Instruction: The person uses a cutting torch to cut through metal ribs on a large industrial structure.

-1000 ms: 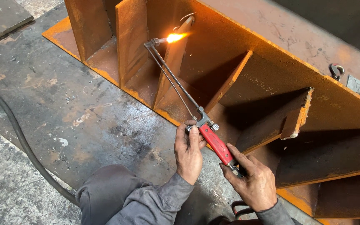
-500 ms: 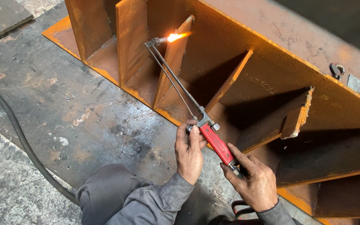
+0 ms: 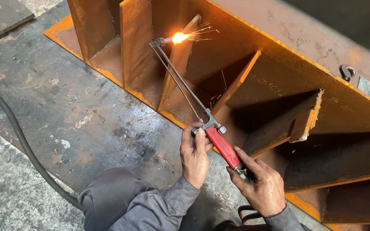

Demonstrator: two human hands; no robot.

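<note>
my left hand (image 3: 195, 155) and right hand (image 3: 262, 188) have their fingers closed around the red-handled cutting torch (image 3: 222, 147); its flame (image 3: 179, 37) throws sparks at a rusty steel plate (image 3: 180, 64).

steel beam (image 3: 287, 64): rusty orange plate, rough, matt | cutting torch (image 3: 193, 100): thin bare metal tubes, glossy red handle | floor (image 3: 78, 115): stained, scuffed grey metal plate | hose (image 3: 18, 137): dull black rubber | sleeve (image 3: 159, 209): grey cloth
</note>
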